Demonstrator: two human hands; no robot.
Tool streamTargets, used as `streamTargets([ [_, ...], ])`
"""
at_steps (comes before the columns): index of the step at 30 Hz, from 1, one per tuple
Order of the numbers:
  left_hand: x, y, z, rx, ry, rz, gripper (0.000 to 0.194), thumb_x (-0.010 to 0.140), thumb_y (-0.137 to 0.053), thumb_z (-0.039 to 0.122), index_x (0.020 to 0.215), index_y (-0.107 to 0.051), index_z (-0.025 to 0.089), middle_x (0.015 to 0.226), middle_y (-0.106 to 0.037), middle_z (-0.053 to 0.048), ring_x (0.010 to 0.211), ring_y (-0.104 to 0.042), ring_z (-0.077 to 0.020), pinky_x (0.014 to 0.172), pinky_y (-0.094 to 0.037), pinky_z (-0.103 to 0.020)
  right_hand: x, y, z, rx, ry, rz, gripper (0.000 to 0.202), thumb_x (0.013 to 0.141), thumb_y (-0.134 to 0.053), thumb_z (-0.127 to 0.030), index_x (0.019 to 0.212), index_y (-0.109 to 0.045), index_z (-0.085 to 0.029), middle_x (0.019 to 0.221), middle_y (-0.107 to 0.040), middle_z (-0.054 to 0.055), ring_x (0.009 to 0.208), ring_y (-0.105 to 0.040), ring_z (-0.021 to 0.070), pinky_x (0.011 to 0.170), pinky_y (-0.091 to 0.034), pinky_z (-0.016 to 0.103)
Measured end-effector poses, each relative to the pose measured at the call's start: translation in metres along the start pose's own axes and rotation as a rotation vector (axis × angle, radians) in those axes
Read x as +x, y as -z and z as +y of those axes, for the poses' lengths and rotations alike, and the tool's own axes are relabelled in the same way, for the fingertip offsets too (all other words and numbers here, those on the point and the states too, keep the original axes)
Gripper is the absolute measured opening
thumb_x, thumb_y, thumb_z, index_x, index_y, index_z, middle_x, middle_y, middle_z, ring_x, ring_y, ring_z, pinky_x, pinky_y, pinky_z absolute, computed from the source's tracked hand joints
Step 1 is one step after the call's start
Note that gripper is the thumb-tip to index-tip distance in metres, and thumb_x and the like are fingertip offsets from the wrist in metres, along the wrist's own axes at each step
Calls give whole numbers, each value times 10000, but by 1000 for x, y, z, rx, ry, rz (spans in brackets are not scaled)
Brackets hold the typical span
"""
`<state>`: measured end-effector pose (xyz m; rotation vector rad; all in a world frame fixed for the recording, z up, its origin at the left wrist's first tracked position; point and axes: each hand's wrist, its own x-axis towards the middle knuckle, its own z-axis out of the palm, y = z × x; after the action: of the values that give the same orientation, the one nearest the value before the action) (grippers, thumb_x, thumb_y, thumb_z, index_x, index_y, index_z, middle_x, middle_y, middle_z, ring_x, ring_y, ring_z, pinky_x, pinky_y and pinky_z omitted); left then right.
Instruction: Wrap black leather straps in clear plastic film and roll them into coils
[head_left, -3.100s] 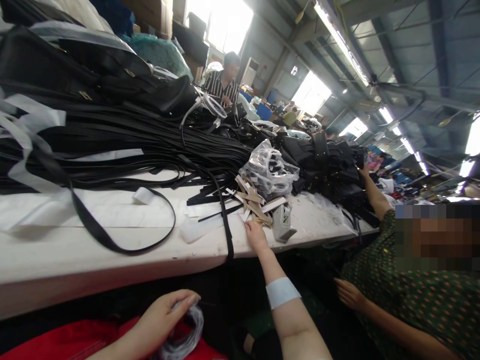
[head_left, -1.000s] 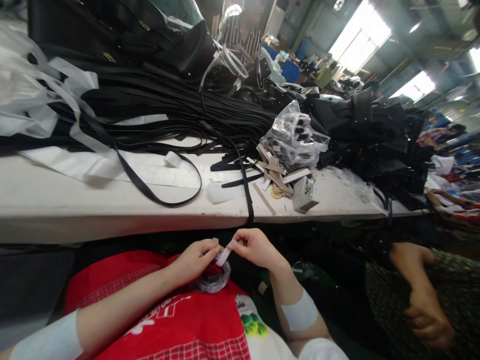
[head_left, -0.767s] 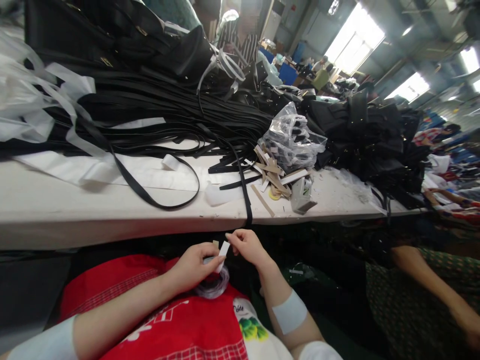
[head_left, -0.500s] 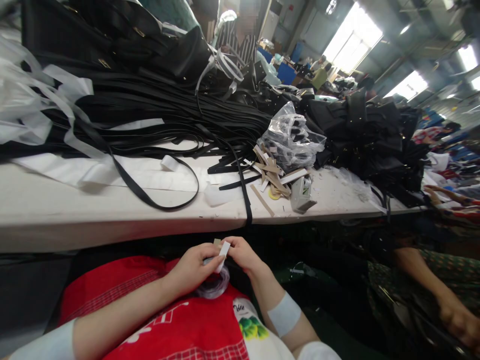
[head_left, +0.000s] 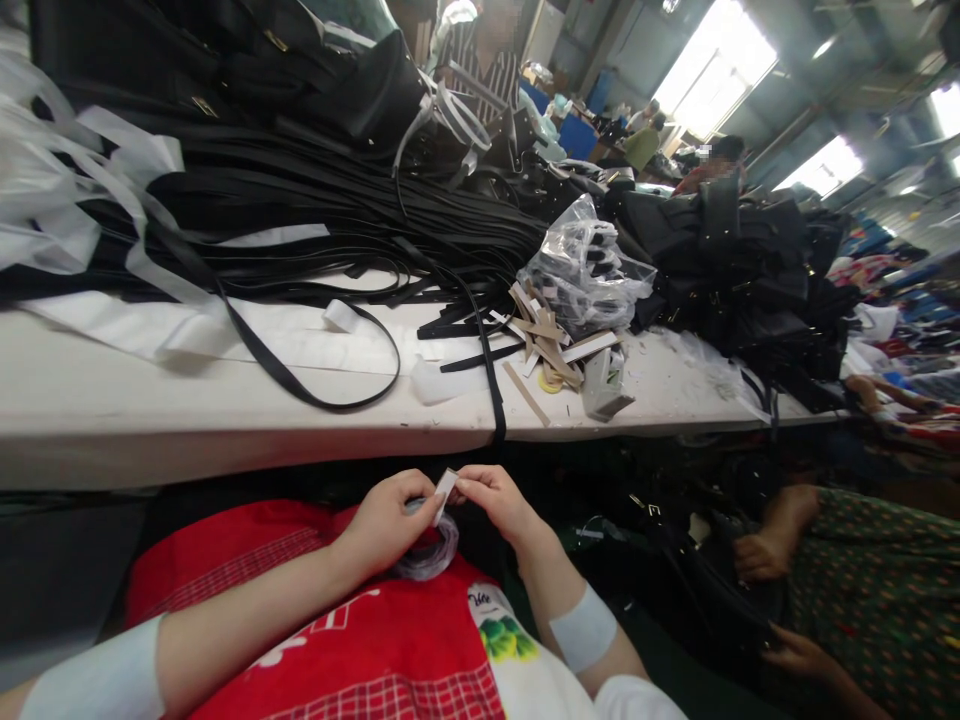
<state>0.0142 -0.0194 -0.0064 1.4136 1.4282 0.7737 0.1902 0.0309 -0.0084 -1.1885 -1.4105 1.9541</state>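
My left hand (head_left: 391, 515) is closed, with thumb and fingers pinching a short white strip (head_left: 445, 486) that points up and to the right. My right hand (head_left: 498, 502) meets it from the other side, its thumb and fingertips closed at the upper end of the same strip. Just under my left hand is a roll of clear tape (head_left: 433, 562), over the red apron (head_left: 375, 640). Whether the left fingers also grip that roll is hidden. Both hands are above my lap, in front of the table edge.
On the white table (head_left: 225, 395) lie long black straps (head_left: 337, 210), beige and white strips (head_left: 551, 345), a clear plastic bag (head_left: 589, 265) and a grey tape dispenser (head_left: 606, 385). One strap hangs over the edge. A co-worker's hands (head_left: 772, 540) handle a black bag at right.
My right hand has turned slightly and its fingers have come onto the strip's end. The beige piece seen behind the strip no longer stands apart. The co-worker's hands moved at right.
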Motion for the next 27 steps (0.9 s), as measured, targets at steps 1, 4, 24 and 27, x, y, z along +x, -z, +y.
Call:
streamTargets([
  [1, -1, -1, 2, 14, -5, 14, 323, 844, -503, 400, 604, -589, 201, 708, -628, -14, 706, -605, -177, 697, -440, -292, 0, 0, -1, -28, 2, 9, 276, 735, -699, -406, 759, -717, -132, 686, -662, 17, 628, -553, 122, 646, -425, 249],
  [4, -2, -2, 4, 64, 34, 67, 246, 821, -538, 388, 661, -582, 206, 714, -635, -8, 700, -605, -182, 691, -440, -299, 1, -1, -1, -101, -16, 53, 277, 714, -733, -394, 688, -693, -121, 608, -615, -11, 555, -491, 94, 575, -368, 230],
  [24, 13, 19, 7, -621, 410, -365, 331, 596, -728, 343, 833, -656, 124, 601, -635, -4, 502, -527, -126, 499, -398, -235, -31, -10, -19, -849, 468, -1, 362, 857, -528, -155, 1199, -636, -206, 1149, -662, 81, 1042, -614, 185, 941, -485, 326],
  [27, 23, 22, 15, -809, 426, -265, 388, 593, -753, 355, 885, -694, 107, 615, -641, -13, 508, -519, -112, 494, -403, -221, -44, -15, -22, -934, 593, 64, 542, 840, -517, -137, 1377, -488, -201, 1330, -562, 109, 1236, -509, 226, 1057, -423, 400],
])
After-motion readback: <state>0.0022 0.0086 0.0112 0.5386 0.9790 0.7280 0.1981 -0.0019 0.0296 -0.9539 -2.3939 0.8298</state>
